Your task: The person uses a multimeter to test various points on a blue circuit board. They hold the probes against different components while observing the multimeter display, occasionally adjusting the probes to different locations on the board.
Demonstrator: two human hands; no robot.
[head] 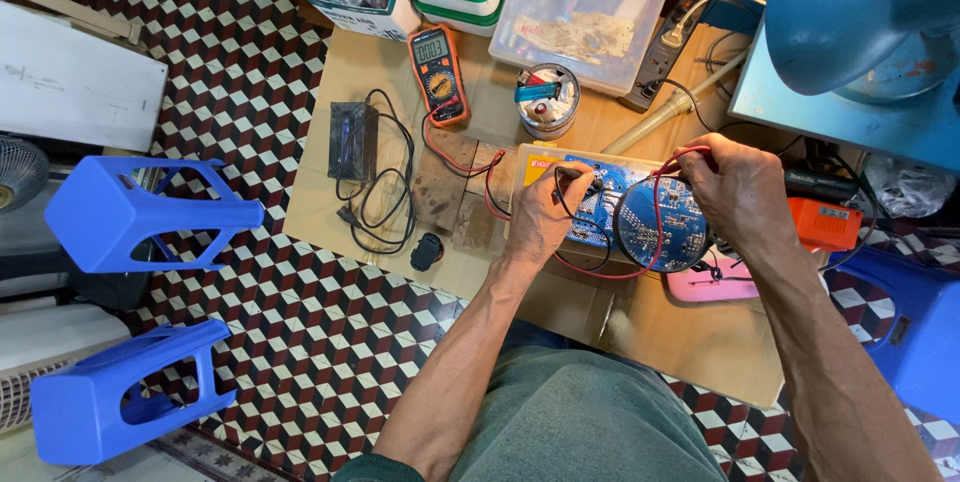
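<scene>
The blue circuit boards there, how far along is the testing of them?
Set up already: the orange multimeter is switched on, its red and black leads running to the hands. In hand: the left hand presses a black probe on the rectangular blue board, the right hand holds the red lead over the round blue board. How much remains cannot be told.
</scene>
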